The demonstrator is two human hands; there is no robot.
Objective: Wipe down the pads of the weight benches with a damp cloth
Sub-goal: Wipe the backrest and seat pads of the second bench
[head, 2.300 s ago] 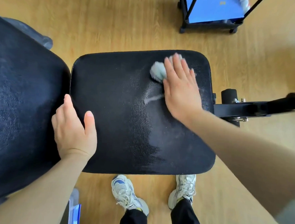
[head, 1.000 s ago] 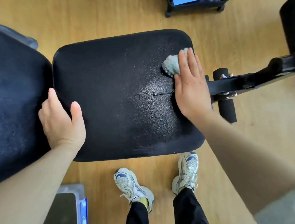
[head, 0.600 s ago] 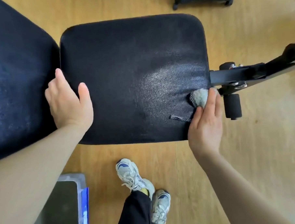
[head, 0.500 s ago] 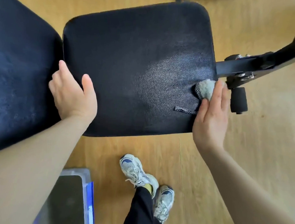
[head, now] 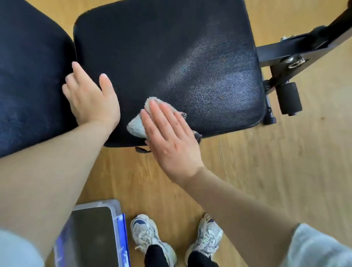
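Wooden floor (head: 270,177) ran under the bench, and my white sneakers (head: 146,233) stood just behind the seat pad (head: 174,52). My right hand (head: 170,141) lay flat on the cloth (head: 137,123), fingers straight and together, a pressing grip rather than a clamped one. That pale, fluffy cloth sat under my fingertips at the pad's near edge, bulging out to the left of my grip. Just left of it, my left hand (head: 90,99) rested open on the pad's corner, fingers reaching toward the gap beside the back pad (head: 26,76). Right of my grip the leather shone damp. Farther right stood the black frame (head: 291,49) with its foam roller (head: 289,98). A plastic box (head: 94,236) lay below my left arm.
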